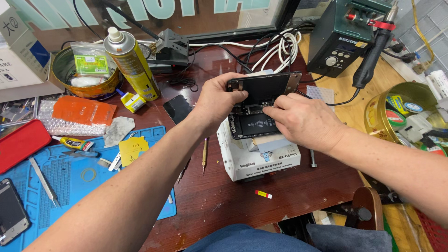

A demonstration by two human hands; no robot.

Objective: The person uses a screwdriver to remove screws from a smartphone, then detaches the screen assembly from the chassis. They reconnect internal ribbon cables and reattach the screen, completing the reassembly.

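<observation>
The opened phone [254, 125] lies face up on a white box-shaped machine [261, 161], which stands on the dark wooden surface [224, 196] near its middle. The phone's black battery and inner parts are exposed. The detached screen panel [263, 87] is tilted up from the far end of the phone body.

The left hand [217, 100] has its grip clamped on the left edge of the screen panel, thumb on the near face, holding it raised. The right hand [303, 120] rests over the right side of the phone; its fingertips [269, 112] are drawn together and press at the upper inner area of the phone, just below the panel. Whether they pinch a small part cannot be told.

Left of the machine lie a thin screwdriver [204, 156], a blue work mat [70, 186] carrying tweezers [44, 182], and a yellow spray can [130, 63]. A hot-air station [343, 39] stands at the far right.
</observation>
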